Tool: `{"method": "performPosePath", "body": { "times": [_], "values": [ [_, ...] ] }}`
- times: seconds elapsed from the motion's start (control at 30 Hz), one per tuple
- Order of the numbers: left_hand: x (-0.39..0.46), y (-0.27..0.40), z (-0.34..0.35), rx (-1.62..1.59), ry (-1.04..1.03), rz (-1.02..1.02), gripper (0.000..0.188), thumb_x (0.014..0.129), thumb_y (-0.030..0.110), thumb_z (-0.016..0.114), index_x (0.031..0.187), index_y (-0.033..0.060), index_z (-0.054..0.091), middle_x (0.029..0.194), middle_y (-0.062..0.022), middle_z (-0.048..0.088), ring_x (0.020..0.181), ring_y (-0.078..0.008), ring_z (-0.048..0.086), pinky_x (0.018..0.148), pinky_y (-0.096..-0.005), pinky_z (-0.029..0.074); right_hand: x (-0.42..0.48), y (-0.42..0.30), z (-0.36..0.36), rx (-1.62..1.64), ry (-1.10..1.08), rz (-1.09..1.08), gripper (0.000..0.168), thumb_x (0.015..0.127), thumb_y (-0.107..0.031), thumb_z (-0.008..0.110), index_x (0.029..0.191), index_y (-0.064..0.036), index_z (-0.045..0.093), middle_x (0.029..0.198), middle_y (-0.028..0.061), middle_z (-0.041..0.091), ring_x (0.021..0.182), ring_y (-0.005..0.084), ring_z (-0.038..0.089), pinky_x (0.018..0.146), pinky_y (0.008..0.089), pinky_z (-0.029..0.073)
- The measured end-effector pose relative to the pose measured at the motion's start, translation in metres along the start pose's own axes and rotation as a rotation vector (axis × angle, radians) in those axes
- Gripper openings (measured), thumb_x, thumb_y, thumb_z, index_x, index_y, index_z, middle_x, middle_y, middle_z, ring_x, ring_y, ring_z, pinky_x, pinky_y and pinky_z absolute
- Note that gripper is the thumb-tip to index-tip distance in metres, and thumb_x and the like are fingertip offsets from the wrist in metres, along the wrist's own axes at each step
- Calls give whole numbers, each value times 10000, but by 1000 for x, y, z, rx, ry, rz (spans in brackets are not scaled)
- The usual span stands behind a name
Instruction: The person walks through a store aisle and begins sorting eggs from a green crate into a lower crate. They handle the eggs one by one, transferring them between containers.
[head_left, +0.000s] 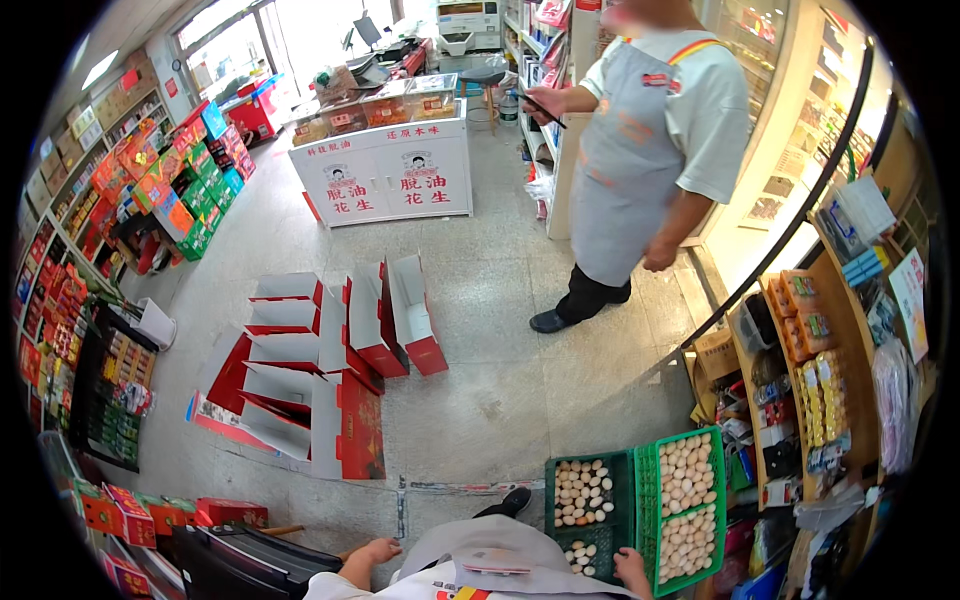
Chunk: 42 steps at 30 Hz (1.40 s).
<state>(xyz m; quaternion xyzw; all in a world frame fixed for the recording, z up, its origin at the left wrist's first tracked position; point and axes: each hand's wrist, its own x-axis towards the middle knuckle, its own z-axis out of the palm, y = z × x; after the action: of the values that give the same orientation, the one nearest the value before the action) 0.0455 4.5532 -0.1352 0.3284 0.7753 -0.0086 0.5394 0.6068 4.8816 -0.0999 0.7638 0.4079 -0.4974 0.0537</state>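
My left hand (381, 552) hangs over the floor beside a black case, its fingers loosely bent and apart, with nothing seen in it. At the inner side of a dark green plastic crate (630, 517) is my right hand (628, 564); whether its fingers hold anything is unclear. Brown and pale eggs (582, 491) lie in that crate's far compartment, and fewer eggs lie in the near one. A brighter green crate (721, 517), with eggs in both halves, stands against its right side. Open red and white cardboard boxes (322, 367) stand in rows on the floor ahead.
A person in a grey apron (626, 150) stands ahead on the right, holding a phone (545, 109). A white cabinet (386, 180) stands farther off. Wooden shelves (817, 360) with goods line the right side; a black case (247, 562) is at the lower left.
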Motion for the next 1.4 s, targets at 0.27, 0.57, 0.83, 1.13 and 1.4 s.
{"method": "performPosePath", "body": {
  "times": [0.27, 0.57, 0.83, 1.13, 1.4],
  "values": [
    [1, 21, -54, 57, 43, -45, 460, 854, 426, 572, 1186, 111, 614, 1105, -168, 648, 1073, -334, 591, 920, -395, 462, -54, 58, 23, -465, -8, -174, 413, 822, -268, 632, 1157, -31, 580, 955, 163, 647, 809, 310, 641, 708, 426, 508],
    [71, 101, -181, 285, 69, 228, 428, 846, 365, 592, 1141, 56, 625, 1062, -214, 646, 1027, -363, 605, 891, -420, 481, -72, 120, 90, -499, 7, -140, 390, 830, -246, 587, 1154, -38, 531, 845, 184, 638, 828, 352, 624, 747, 447, 498],
    [172, 212, -278, 354, -115, 372, 298, 859, 203, 554, 1067, 1, 624, 987, -226, 645, 924, -333, 628, 796, -398, 490, -158, 38, 110, 70, 420, -43, 275, 846, -249, 575, 1039, -52, 582, 901, 202, 631, 827, 383, 603, 704, 446, 473],
    [223, 344, -283, 575, -203, 370, 318, 912, 157, 558, 1185, -7, 546, 1020, -147, 650, 901, -196, 628, 728, -306, 514, -276, 114, 249, 268, 192, 482, 388, 838, -265, 609, 1180, -83, 591, 1010, 174, 665, 948, 333, 623, 834, 394, 494],
    [188, 389, -172, 730, -241, 624, 336, 896, 166, 569, 1208, 42, 555, 970, -130, 653, 789, -202, 622, 690, -312, 504, -265, 190, 223, 416, 209, 472, 387, 844, -264, 602, 1182, -76, 584, 1035, 177, 661, 957, 345, 620, 842, 414, 483]
  ]
}}
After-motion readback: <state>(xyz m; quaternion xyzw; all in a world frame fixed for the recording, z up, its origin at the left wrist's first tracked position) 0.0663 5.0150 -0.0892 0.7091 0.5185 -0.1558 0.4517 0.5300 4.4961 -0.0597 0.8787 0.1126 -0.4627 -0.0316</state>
